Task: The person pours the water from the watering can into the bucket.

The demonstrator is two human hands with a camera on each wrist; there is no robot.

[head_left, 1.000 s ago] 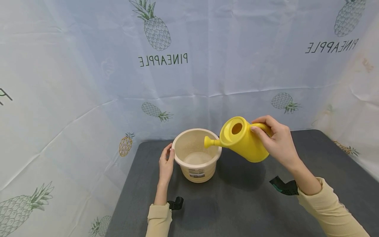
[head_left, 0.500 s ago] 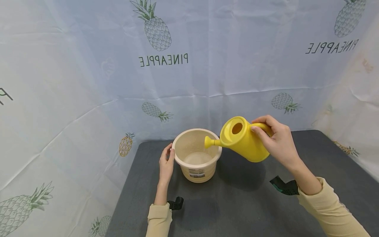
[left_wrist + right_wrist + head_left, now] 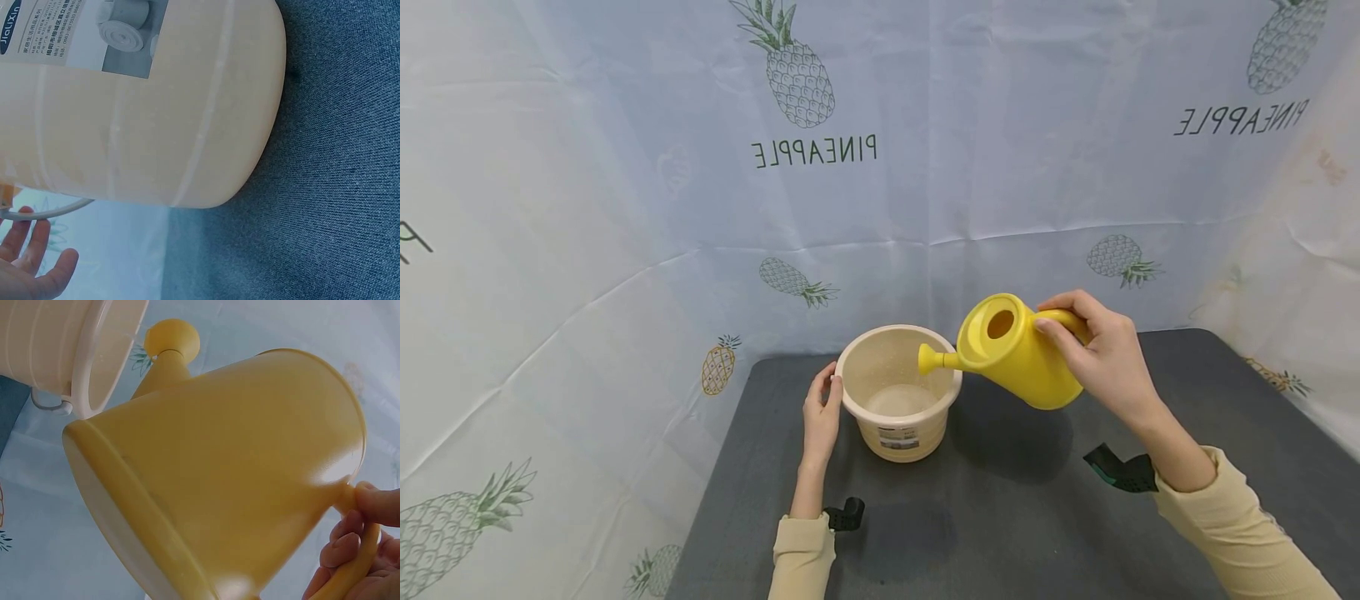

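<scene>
A cream plastic bucket (image 3: 901, 437) stands upright on the dark table. At its left rim rests my left hand (image 3: 822, 417), with thumb and fingertips touching the outside; in the left wrist view, loosely extended fingers (image 3: 40, 247) lie by the bucket's thin grey handle (image 3: 59, 211). My right hand (image 3: 1105, 354) grips the handle (image 3: 353, 565) of a yellow watering can (image 3: 1030, 367). The can hangs above the table, tilted left, its sprinkler head (image 3: 929, 359) over the bucket's opening. Faint specks show inside the bucket; I cannot tell how much water it holds.
The dark grey table (image 3: 1000, 533) reaches back to a pale curtain (image 3: 1000, 167) printed with pineapples, which also hangs along both sides. A printed label (image 3: 898, 437) is on the bucket's front. Black camera mounts (image 3: 846, 515) sit on both wrists.
Almost nothing differs. Both hands, the tilted watering can and the bucket keep their places.
</scene>
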